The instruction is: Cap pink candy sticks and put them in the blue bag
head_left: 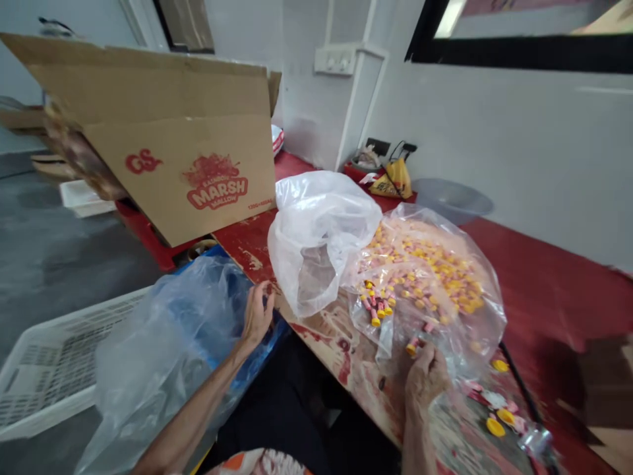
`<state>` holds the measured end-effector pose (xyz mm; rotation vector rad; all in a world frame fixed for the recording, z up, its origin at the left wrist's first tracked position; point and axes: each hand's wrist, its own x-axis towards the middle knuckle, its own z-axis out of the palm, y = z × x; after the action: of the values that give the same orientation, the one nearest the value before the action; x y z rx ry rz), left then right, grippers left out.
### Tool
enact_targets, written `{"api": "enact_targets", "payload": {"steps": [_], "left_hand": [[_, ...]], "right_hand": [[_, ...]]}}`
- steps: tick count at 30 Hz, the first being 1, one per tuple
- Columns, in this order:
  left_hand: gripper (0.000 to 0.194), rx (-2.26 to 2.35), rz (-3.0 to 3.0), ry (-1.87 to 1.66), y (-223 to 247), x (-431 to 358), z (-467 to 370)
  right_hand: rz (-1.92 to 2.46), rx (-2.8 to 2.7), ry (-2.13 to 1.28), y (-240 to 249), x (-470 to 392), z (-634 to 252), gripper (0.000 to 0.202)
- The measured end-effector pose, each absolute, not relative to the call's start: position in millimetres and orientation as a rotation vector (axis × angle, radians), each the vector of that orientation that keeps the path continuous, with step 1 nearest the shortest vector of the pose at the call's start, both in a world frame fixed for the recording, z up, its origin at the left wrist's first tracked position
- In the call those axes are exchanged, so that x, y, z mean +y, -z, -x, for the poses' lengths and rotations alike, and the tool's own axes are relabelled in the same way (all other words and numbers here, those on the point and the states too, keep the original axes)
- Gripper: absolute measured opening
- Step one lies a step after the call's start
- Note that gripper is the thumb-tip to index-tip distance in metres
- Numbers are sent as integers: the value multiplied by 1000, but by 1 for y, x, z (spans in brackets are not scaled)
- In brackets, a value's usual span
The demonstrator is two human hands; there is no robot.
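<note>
A clear plastic bag (465,264) full of small pink pieces with yellow caps lies on the red table (534,284); some pieces spill at its mouth. At the bag's near edge is my right hand (428,376), fingers bent and pressed together beside a pink-and-yellow piece (411,347); whether it grips that piece or the film is too small to tell. My left hand (260,310) rests at the table's front edge, fingers curved and apart, holding nothing. Just beyond it stands a whitish, crumpled plastic bag (321,224).
A large marshmallow carton (198,152) stands at the left. Below are a white crate (54,363) and loose clear plastic (163,349). Loose yellow caps (495,427) and a dark cable with a metal end (537,439) lie at right. A grey basin (452,198) sits by the wall.
</note>
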<state>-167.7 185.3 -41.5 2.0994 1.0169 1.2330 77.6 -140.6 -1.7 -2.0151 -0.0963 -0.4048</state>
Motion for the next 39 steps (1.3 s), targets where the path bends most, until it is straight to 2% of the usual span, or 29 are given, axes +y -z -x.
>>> {"api": "enact_targets", "payload": {"steps": [3, 5, 9, 13, 22, 30, 39], "left_hand": [[58, 977, -2191, -1295, 30, 198, 105], [62, 998, -2261, -1237, 30, 201, 69], [43, 1007, -2493, -941, 44, 198, 36], [32, 902, -2562, -912, 50, 201, 40], [28, 863, -2475, -945, 41, 206, 41], [23, 937, -2453, -952, 21, 203, 43], [16, 793, -2425, -945, 13, 218, 41]], "right_hand": [[2020, -66, 397, 0, -140, -78, 84], [2029, -73, 389, -2, -143, -77, 91], [2050, -165, 442, 1, -160, -70, 94], [2089, -217, 456, 11, -175, -65, 92], [2059, -79, 286, -1, -168, -55, 82], [2016, -46, 280, -6, -162, -55, 91], [1941, -103, 324, -13, -155, -57, 68]]}}
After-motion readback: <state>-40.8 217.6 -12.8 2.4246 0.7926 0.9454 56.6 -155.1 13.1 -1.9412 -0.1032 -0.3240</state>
